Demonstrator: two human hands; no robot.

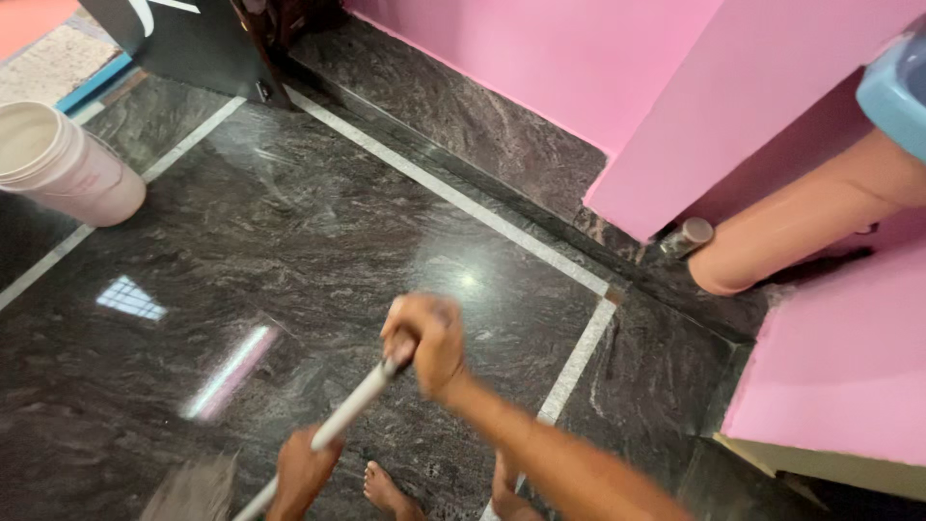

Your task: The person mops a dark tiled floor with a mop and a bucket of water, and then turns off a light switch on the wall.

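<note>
Hands first, in the head view: your right hand [426, 340] is closed in a fist round the upper end of a pale grey mop handle [340, 421], and your left hand [301, 471] is wrapped round the same shaft lower down, near the bottom edge of the picture. The handle runs on a slant from the right fist down toward the lower left corner, above the dark polished stone floor [318, 241], with your bare foot [384, 488] just beside it. A blurred grey-brown mass [193, 490] shows at the lower left; you cannot tell whether it is the head of the tool. The shaft looks thin, straight and stiff, probably a light tube, smooth enough to turn in a damp palm, so your two well-spaced grips seem the right places to hold. The floor shines with window reflections and may be slick under bare feet. For containers, a round cream-coloured bucket [60, 162] with a pinkish tint stands on the floor at the far left, well apart from you; no label is visible on it. A small brownish cylinder [687, 236] sits at the foot of the pink wall [540, 68], beside a peach-coloured pedestal [801, 227] under a light blue basin [897, 92]. No signs show.
</note>
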